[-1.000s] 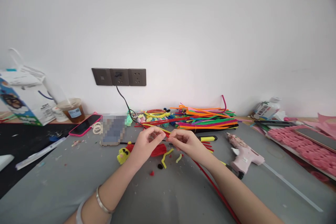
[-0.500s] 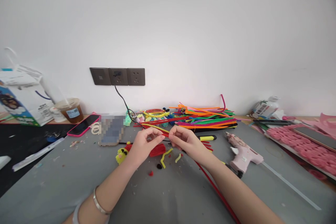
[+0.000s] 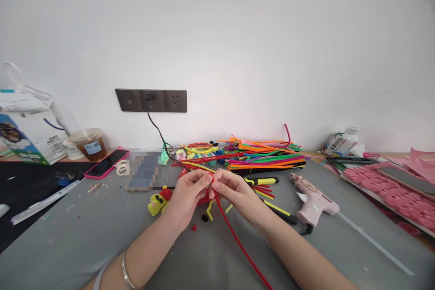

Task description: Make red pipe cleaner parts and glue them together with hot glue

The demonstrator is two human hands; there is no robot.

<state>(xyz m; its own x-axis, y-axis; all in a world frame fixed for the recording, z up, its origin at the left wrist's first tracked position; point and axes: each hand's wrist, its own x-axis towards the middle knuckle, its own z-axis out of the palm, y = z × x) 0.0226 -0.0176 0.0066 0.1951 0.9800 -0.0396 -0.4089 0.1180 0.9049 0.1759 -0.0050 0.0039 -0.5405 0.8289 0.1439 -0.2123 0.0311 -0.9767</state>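
My left hand (image 3: 186,195) and my right hand (image 3: 234,190) meet at the middle of the grey table (image 3: 84,235), fingertips pinched together on a long red pipe cleaner (image 3: 238,240). Its bent top sits between my fingers and its tail runs down toward the bottom edge of the view. Under my hands lie a red fuzzy piece (image 3: 205,198), short yellow pipe cleaner bits (image 3: 210,208) and a small black pompom (image 3: 204,218). A yellow and red fuzzy figure (image 3: 157,200) rests just left of my left hand.
A heap of coloured pipe cleaners (image 3: 265,154) lies behind my hands. A pink glue gun (image 3: 314,199) and a yellow-handled cutter (image 3: 261,181) sit to the right, a tray of pink pieces (image 3: 387,190) further right. A pink-cased phone (image 3: 103,164), a lidded drink cup (image 3: 89,142) and a carton (image 3: 27,131) stand left.
The red pipe cleaner's tail has swung left, now hanging between my forearms instead of under my right arm. My hands have closed together and its top is bent over at my fingertips.
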